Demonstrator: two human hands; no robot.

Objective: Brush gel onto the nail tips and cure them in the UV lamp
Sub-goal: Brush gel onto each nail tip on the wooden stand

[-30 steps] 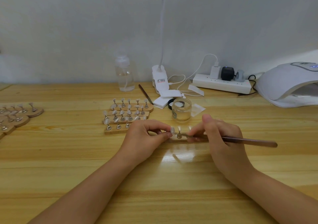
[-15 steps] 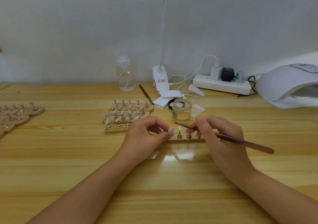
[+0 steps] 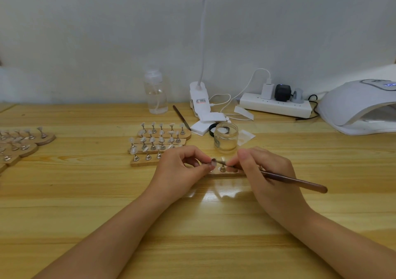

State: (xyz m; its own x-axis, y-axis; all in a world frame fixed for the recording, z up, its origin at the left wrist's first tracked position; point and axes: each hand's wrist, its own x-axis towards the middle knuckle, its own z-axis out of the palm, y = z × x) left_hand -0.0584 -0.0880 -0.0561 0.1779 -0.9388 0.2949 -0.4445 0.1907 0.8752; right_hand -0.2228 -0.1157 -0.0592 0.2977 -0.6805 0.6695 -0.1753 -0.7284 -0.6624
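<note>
A small wooden strip (image 3: 228, 174) with metal nail-tip pegs lies at the table's centre. My left hand (image 3: 182, 169) pinches one nail tip (image 3: 213, 161) on its peg at the strip's left end. My right hand (image 3: 270, 173) grips a brown brush (image 3: 295, 181), held like a pen, with its bristle end touching that nail tip. An open glass jar of clear gel (image 3: 226, 137) stands just behind the strip. The white UV lamp (image 3: 360, 105) sits at the far right with its opening facing me.
Three more wooden strips of nail tips (image 3: 159, 143) lie left of the jar, and several others (image 3: 21, 143) sit at the table's left edge. A clear pump bottle (image 3: 156, 93), a clip lamp base (image 3: 199, 101), a power strip (image 3: 276, 105) and a second brush (image 3: 181, 117) line the back.
My right hand lifted the brush off the strip toward the jar, then brought its tip back down onto the nail tip pinched by my left hand. The left hand stayed put.
</note>
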